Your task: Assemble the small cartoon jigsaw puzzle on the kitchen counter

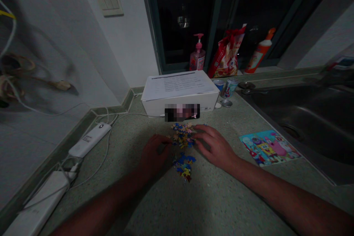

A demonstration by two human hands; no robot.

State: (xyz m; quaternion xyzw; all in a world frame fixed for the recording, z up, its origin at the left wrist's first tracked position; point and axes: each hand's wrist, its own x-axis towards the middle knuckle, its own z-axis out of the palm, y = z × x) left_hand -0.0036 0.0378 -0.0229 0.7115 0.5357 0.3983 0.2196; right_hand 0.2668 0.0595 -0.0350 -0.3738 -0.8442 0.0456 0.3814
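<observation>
A loose heap of jigsaw puzzle pieces (pixel 182 132), blue, yellow and tan, lies on the counter between my hands. Closer to me is a smaller cluster of puzzle pieces (pixel 184 166), mostly blue with some yellow and red. My left hand (pixel 155 153) is at the heap's left edge, thumb and forefinger tips brought together; what is between them is too dark to make out. On the right side, my right hand (pixel 214 145) rests with its fingers apart, fingertips touching the heap's edge. Off to the right lies a colourful cartoon picture sheet (pixel 269 147), flat on the counter.
Behind the heap a phone (pixel 182 113) leans on a white box (pixel 155 107). A can (pixel 230 87) stands beside the box. White power strips (pixel 90 140) with cables run along the left. A metal sink (pixel 312 107) is at the right.
</observation>
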